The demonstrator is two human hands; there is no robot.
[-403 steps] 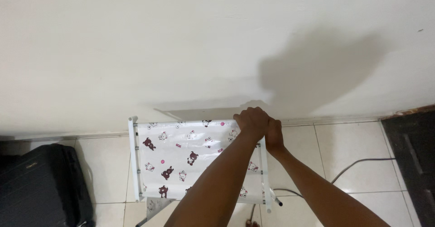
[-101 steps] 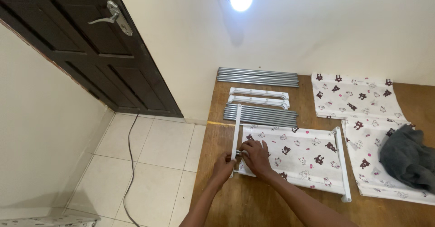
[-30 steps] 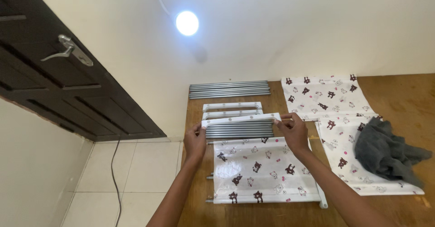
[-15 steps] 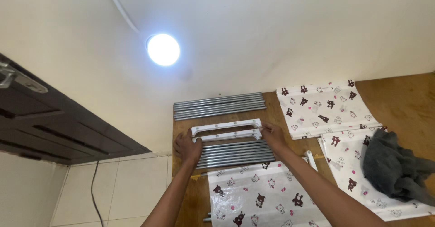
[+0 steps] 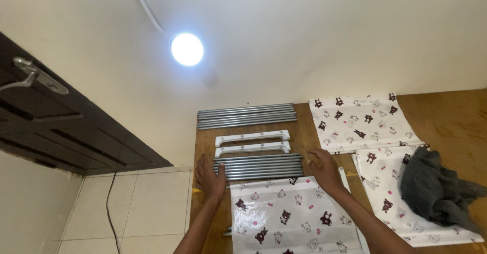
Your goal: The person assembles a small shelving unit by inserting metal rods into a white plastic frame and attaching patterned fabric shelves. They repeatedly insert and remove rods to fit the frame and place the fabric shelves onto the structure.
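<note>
- The left hand (image 5: 209,177) lies flat, fingers spread and released, at the left ends of a bundle of grey metal tubes (image 5: 258,167) just below the middle of the frame; its fingertips touch the tube ends and grasp nothing.
- The right hand (image 5: 324,170) sits at the right ends of the same bundle, fingers loosely curled against the tubes — whether they actually pinch one I cannot tell.
- The bundle is a tidy row of thin, straight, dull-silver tubes of like length, lying side by side across a brown wooden surface (image 5: 456,117), which fills the lower right of the frame.
- Just below the bundle, touching its lower edge, lies a glossy white fabric panel (image 5: 289,216) printed with small dark bears and pink dots, with white rods along its sides.
- Just above the bundle are two white plastic brackets (image 5: 252,143), long and flat, parallel to the tubes.
- Higher still, near the wall, a second row of grey tubes (image 5: 247,116) lies apart from the first.
- To the right, two more printed panels (image 5: 355,119) lie flat — a crumpled dark grey cloth (image 5: 436,190) rests on the lower one.
- In the upper middle a round lamp (image 5: 186,49) glows; at the left edge stands a dark wooden door (image 5: 66,132) with a metal handle.
</note>
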